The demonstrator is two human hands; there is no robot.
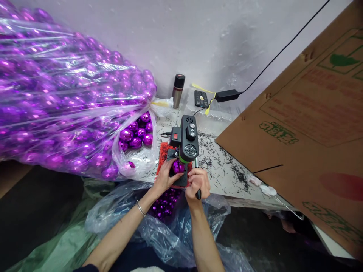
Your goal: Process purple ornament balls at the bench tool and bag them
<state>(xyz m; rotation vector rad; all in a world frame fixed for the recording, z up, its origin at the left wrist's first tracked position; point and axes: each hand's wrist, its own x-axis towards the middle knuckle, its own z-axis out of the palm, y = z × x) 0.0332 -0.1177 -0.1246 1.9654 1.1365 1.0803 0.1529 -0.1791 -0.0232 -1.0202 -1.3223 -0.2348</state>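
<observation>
A shiny purple faceted ball sits at the base of a small black bench press, right under its head with the green ring. My left hand grips this ball from the left, thumb and fingers curved round it. Wrapped round the black-ended lever handle of the press is my right hand, closed in a fist. Under the press lies a red mat strewn with dark bits. Below the table edge, more purple balls lie in an open clear plastic bag.
A big clear bag of purple balls fills the left, its mouth open towards the press. Behind stand a steel flask, a phone and a black power adapter. A large cardboard box leans in from the right. Black scraps litter the table.
</observation>
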